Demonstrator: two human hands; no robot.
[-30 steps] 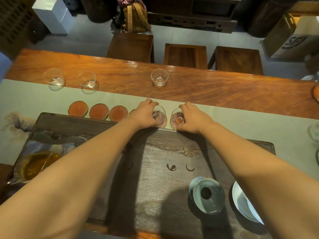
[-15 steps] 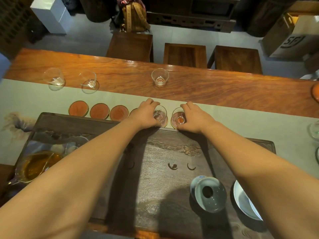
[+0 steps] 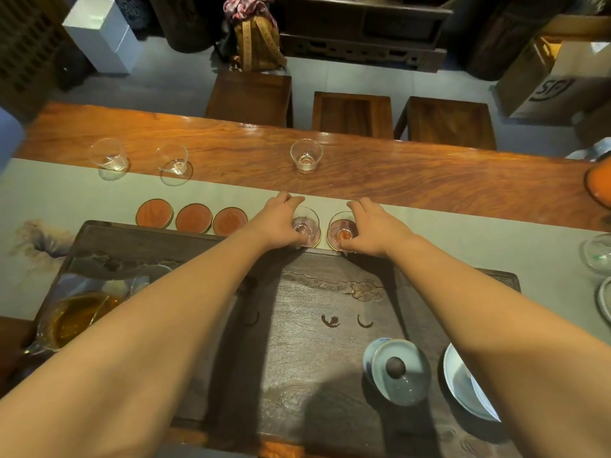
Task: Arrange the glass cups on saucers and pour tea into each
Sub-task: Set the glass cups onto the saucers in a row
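In the head view, the left hand (image 3: 281,223) has its grip closed round a glass cup (image 3: 305,223) on a saucer, and the right hand (image 3: 372,228) grips another cup (image 3: 342,228) beside it. Three saucers (image 3: 193,219) are bare, three cups (image 3: 305,155) wait far on the worktop (image 3: 429,183). I judge the tea pitcher (image 3: 76,320) is untouched, so no pouring yet

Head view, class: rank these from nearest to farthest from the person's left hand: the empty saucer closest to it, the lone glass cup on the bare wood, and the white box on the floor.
From the left hand:
1. Empty saucer, just to its left on the grey runner.
2. Lone glass cup, beyond it on the bare wood.
3. White box, far left on the floor past the table.
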